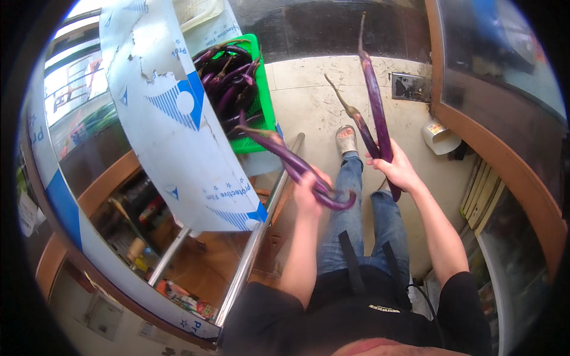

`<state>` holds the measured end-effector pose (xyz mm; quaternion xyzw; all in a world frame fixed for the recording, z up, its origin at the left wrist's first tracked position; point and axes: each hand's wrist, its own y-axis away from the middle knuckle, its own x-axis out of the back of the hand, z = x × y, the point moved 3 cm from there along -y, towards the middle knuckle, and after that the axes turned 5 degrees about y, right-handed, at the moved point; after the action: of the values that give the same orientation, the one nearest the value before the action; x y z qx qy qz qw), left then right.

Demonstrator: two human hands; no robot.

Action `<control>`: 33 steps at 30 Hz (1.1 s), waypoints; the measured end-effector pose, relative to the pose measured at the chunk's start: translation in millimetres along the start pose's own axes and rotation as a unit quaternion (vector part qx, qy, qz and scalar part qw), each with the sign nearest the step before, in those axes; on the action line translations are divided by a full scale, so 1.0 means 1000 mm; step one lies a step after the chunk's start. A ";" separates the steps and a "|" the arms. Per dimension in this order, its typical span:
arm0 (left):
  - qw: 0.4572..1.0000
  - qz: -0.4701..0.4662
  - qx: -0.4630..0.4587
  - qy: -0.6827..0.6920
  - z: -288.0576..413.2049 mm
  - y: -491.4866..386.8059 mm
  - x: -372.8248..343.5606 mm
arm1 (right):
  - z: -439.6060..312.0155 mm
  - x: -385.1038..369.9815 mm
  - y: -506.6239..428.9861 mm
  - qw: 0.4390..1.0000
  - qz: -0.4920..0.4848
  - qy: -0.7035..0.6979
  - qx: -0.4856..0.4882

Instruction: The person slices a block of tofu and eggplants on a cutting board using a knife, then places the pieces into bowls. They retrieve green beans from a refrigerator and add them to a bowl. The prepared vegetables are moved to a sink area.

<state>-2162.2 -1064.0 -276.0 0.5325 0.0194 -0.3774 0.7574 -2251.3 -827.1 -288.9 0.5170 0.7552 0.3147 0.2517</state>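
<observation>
My left hand [308, 192] is wrapped around a bunch of long purple eggplants [289, 158], blurred by motion. One has a hooked tip that curls past my fingers, and their stems point toward the basket; I cannot tell exactly how many there are. Two more slender eggplants [376, 104] stand up from my right hand [395, 167], gripped near their lower ends with long stems pointing away from me. The left-hand bunch lies beside the near corner of a green plastic basket [268, 95]. Inside that basket is a pile of purple eggplants [229, 84].
A shelf panel [164, 111] covered in torn protective film runs along my left, above metal rails [245, 267]. Pale floor tiles [307, 102] lie ahead. To the right are a brown-framed glass door [438, 58] and a white container [441, 138]. A pale tray [198, 13] sits behind the basket.
</observation>
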 end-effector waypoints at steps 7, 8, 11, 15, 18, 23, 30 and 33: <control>0.948 -0.046 -0.026 -0.314 -0.002 0.050 -0.065 | -0.017 -0.057 0.011 0.990 -0.085 -0.108 -0.031; 0.929 -0.020 0.047 -0.365 -0.002 0.044 -0.066 | -0.019 -0.063 0.020 0.988 -0.102 -0.112 -0.009; 0.800 -0.015 0.023 -0.599 -0.008 0.045 -0.080 | -0.015 -0.068 0.036 0.972 -0.125 -0.198 -0.032; 0.632 -0.192 0.104 -0.743 0.008 0.081 -0.115 | -0.011 -0.039 0.060 0.931 -0.189 -0.280 -0.141; 0.661 -0.166 -0.007 -0.731 0.019 0.102 -0.124 | 0.006 -0.033 0.085 0.914 -0.226 -0.321 -0.104; 0.878 -0.077 -0.168 -0.441 0.007 0.140 -0.104 | 0.048 -0.028 0.109 0.951 -0.265 -0.152 -0.049; 0.926 -0.129 -0.170 -0.311 -0.039 0.139 -0.066 | 0.012 -0.053 0.170 0.910 -0.288 -0.275 -0.119; 0.863 -0.092 -0.263 -0.422 -0.045 0.112 -0.055 | 0.002 -0.058 0.157 0.898 -0.291 -0.314 -0.104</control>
<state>-2118.3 -980.1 -183.1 0.0992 -0.1547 -0.6147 0.7671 -2132.3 -839.3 -171.7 0.3173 0.7165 0.1261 0.6084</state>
